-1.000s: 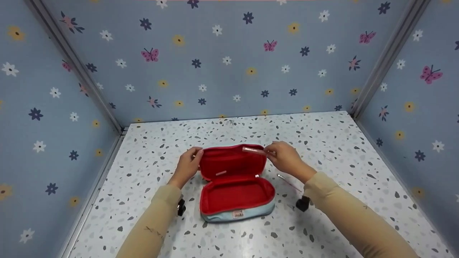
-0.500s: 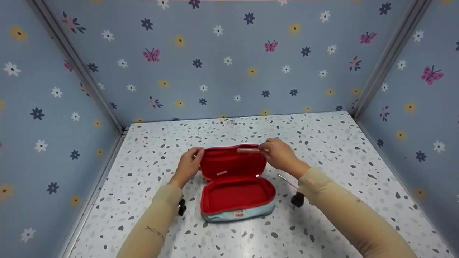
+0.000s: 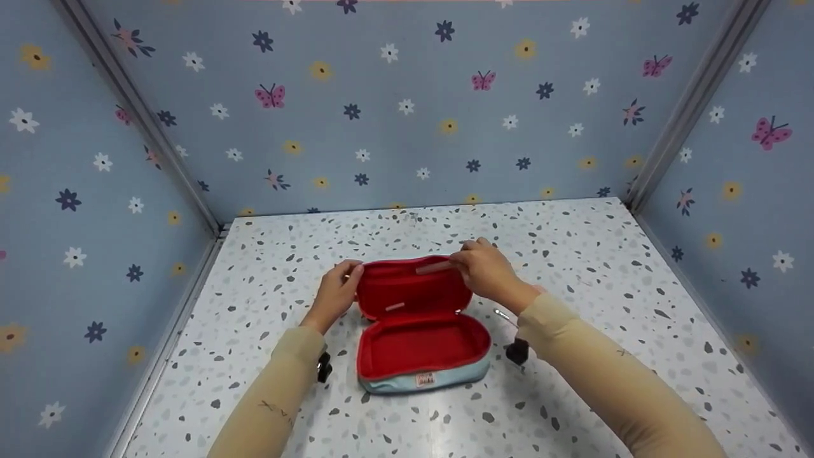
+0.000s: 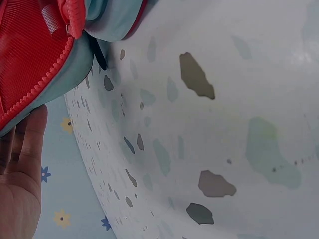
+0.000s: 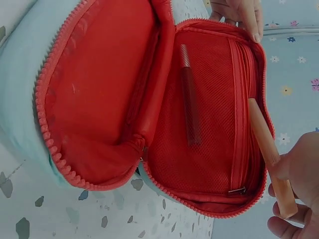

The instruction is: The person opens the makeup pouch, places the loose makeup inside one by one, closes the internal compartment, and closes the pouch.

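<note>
A light-blue zip pencil case (image 3: 467, 371) with red lining lies unzipped, its lid raised at the back. My left hand (image 3: 338, 289) pinches the lid's left edge; the thumb shows over the rim in the right wrist view, the fingers (image 4: 31, 134) behind it in the left wrist view. Between thumb and fingers my right hand (image 3: 488, 272) holds a slim orange-brown stick (image 5: 269, 149). Its free end overlaps the opening of the zipped mesh pocket (image 5: 214, 164) in the lid. Behind the mesh lies a slim tube (image 5: 189, 99) with a silvery end.
A thin pink stick with a silvery tip (image 3: 502, 314) lies on the speckled table (image 3: 286, 242), right of the case and partly under my right forearm. Flower-patterned panels (image 3: 407, 95) stand at the back and both sides.
My right hand has moved left and slightly back with the slim stick, bringing it farther across the lid. The left hand has kept its hold on the lid's edge.
</note>
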### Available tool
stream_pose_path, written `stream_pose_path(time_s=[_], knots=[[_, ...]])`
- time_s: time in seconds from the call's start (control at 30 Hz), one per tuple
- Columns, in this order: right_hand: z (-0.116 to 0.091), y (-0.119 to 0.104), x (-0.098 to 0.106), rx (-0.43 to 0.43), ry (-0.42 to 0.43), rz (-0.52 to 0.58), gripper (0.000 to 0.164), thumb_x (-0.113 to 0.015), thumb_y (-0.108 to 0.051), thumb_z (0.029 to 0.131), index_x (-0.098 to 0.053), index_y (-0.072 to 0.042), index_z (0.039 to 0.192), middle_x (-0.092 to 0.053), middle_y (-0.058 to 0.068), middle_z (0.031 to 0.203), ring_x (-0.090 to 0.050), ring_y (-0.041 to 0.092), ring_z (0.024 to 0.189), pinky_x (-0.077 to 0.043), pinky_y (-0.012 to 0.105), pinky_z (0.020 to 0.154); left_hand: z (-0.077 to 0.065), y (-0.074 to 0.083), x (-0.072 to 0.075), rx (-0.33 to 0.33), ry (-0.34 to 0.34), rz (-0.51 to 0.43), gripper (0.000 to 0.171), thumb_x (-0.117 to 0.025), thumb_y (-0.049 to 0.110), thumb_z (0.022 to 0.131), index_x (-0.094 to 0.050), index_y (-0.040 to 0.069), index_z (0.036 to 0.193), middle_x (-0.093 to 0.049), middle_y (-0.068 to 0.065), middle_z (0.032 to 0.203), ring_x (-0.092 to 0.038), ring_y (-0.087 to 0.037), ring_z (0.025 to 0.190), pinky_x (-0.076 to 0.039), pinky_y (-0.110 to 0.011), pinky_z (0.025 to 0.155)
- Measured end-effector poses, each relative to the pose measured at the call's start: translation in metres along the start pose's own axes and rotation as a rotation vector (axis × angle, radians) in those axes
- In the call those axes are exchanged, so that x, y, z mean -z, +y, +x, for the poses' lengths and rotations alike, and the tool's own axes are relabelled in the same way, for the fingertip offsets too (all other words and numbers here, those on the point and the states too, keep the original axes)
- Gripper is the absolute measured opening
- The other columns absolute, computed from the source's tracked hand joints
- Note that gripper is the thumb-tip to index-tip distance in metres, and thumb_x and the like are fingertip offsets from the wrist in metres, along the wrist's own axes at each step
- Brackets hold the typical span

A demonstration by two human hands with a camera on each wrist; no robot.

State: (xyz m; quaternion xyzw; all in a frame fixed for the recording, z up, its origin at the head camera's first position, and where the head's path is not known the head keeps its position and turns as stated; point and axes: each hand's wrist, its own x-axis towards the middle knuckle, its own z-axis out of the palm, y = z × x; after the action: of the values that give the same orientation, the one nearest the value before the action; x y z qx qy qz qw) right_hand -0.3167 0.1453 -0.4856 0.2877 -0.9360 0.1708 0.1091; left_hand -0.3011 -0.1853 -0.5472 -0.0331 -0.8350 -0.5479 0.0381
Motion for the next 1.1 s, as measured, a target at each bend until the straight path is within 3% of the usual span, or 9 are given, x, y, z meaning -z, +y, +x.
stream_pose_path(time_s=[0.23, 0.47, 0.73, 0.87, 1.1], knots=[[0.004, -0.005, -0.003, 0.048, 0.004, -0.039, 0.021, -0.067, -0.006, 0.105, -0.084, -0.009, 0.117, -0.072, 0.015, 0.1, -0.061, 0.035, 0.092, -0.058, 0.049, 0.08, 0.0, 0.001, -0.001, -0.01, 0.002, 0.009, 0.033, -0.054, 0.025, 0.116, -0.07, 0.003, 0.134, -0.074, -0.017, 0.117, -0.071, -0.022, 0.092, -0.064, -0.028, 0.069], [0.009, -0.014, -0.008, 0.114, -0.001, -0.074, 0.018, -0.067, -0.007, 0.104, -0.084, -0.011, 0.106, -0.069, 0.016, 0.094, -0.061, 0.038, 0.089, -0.057, 0.052, 0.077, 0.001, 0.001, -0.001, -0.002, 0.011, 0.022, 0.032, -0.054, 0.025, 0.116, -0.07, 0.002, 0.133, -0.074, -0.017, 0.114, -0.069, -0.019, 0.088, -0.064, -0.03, 0.069], [0.015, -0.026, -0.019, 0.141, -0.058, -0.113, 0.021, -0.063, -0.012, 0.108, -0.084, -0.014, 0.106, -0.07, 0.014, 0.096, -0.058, 0.034, 0.085, -0.055, 0.047, 0.073, 0.002, 0.001, -0.001, -0.012, 0.012, 0.022, 0.031, -0.056, 0.023, 0.115, -0.07, 0.002, 0.132, -0.074, -0.018, 0.113, -0.069, -0.019, 0.085, -0.062, -0.029, 0.068], [0.017, -0.031, -0.023, 0.131, -0.07, -0.08, 0.019, -0.065, -0.015, 0.109, -0.084, -0.012, 0.109, -0.072, 0.014, 0.098, -0.06, 0.033, 0.088, -0.057, 0.047, 0.076, 0.0, 0.001, 0.0, -0.007, 0.007, 0.015, 0.032, -0.055, 0.025, 0.115, -0.07, 0.003, 0.132, -0.074, -0.017, 0.114, -0.069, -0.021, 0.088, -0.062, -0.027, 0.067], [0.016, -0.032, -0.027, 0.088, -0.061, 0.066, 0.018, -0.065, -0.003, 0.106, -0.079, -0.002, 0.119, -0.072, 0.015, 0.109, -0.065, 0.033, 0.101, -0.061, 0.046, 0.091, 0.0, 0.002, 0.0, 0.005, 0.009, 0.008, 0.032, -0.054, 0.026, 0.116, -0.07, 0.003, 0.133, -0.074, -0.017, 0.116, -0.071, -0.021, 0.091, -0.062, -0.026, 0.067]])
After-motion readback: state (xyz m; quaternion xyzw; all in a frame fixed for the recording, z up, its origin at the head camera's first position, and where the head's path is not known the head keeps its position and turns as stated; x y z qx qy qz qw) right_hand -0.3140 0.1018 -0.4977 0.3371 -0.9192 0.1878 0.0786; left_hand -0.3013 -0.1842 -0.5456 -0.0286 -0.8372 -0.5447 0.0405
